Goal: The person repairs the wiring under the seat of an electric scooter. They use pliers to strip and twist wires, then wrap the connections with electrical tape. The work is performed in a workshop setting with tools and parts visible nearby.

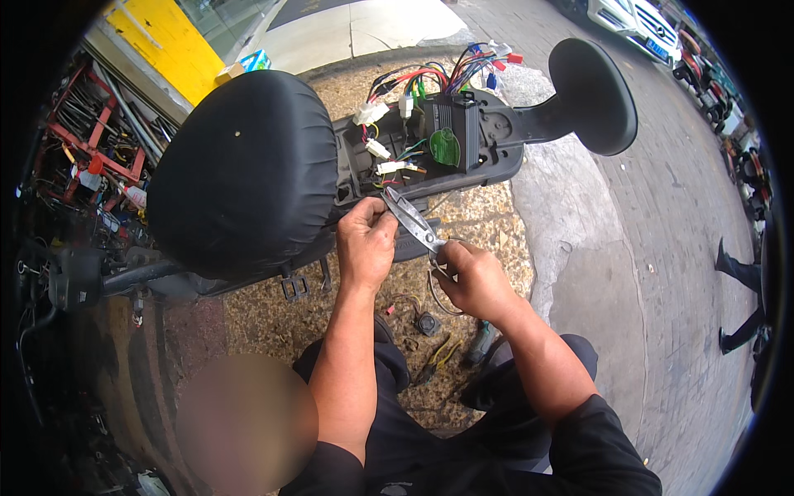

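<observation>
My right hand [475, 279] is closed round the handles of a pair of grey metal snips [413, 223] with a round pivot and long narrow jaws. Their tips point up and left, to just beside the fingers of my left hand [366, 241]. Those fingers are pinched together at the edge of the scooter's open seat base [488, 175]; what lies between them is too small to make out. Just above sit white wire connectors [389, 168] on coloured wires. A black finned controller box [453, 132] with a green label stands in the base.
A black padded seat [248, 174] fills the left, and a black backrest [594, 97] rises at the right. Yellow-handled pliers [438, 360] and a small round black part with a wire [427, 323] lie on the ground between my legs. A person walks at far right; a white car [633, 25] is beyond.
</observation>
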`<control>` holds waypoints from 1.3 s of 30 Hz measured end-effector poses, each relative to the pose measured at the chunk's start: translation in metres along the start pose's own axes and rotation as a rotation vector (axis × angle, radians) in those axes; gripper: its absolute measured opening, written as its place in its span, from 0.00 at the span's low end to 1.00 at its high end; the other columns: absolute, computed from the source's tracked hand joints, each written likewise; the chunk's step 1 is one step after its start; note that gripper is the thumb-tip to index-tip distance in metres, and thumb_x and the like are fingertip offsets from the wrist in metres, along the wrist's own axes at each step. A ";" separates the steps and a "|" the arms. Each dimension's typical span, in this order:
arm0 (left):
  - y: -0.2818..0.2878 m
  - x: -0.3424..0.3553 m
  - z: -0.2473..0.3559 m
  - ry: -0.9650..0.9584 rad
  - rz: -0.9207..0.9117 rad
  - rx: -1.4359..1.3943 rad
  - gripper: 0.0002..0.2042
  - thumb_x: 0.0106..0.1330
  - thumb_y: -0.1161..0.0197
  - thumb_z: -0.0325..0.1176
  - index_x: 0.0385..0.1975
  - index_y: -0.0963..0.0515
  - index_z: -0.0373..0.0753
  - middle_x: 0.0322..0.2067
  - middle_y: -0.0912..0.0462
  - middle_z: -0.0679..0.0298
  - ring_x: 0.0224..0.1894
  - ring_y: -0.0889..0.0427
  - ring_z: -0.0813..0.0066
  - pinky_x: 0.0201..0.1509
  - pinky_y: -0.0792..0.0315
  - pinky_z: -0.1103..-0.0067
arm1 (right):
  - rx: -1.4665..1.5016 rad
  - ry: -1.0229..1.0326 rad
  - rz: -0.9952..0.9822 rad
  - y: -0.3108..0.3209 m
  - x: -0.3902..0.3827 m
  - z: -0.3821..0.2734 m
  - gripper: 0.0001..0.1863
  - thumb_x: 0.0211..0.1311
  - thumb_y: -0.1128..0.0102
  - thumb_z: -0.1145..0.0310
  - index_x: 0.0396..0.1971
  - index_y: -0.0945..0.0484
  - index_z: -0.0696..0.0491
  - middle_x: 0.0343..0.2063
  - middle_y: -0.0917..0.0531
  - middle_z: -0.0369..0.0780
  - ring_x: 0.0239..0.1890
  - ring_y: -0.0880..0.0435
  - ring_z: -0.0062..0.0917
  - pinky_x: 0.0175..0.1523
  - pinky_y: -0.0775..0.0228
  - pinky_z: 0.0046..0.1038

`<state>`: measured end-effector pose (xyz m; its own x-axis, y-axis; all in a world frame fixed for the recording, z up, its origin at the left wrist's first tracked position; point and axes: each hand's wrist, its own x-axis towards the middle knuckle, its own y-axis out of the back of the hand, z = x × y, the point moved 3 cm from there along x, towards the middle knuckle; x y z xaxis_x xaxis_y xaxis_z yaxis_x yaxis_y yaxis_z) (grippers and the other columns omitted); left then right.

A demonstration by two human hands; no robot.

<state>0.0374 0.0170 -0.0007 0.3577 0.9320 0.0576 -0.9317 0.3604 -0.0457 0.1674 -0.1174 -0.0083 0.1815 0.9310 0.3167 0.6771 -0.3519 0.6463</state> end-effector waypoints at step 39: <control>0.000 -0.002 0.003 0.022 -0.017 -0.049 0.04 0.66 0.42 0.23 0.31 0.20 0.33 0.19 0.25 0.73 0.20 0.33 0.89 0.22 0.42 0.85 | 0.074 0.001 -0.012 -0.003 -0.005 -0.005 0.16 0.50 0.29 0.65 0.36 0.24 0.55 0.27 0.20 0.46 0.28 0.18 0.45 0.32 0.26 0.42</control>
<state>0.0367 0.0150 0.0023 0.3752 0.9262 0.0367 -0.9215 0.3770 -0.0933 0.1613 -0.1215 -0.0085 0.1727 0.9350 0.3099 0.7300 -0.3327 0.5970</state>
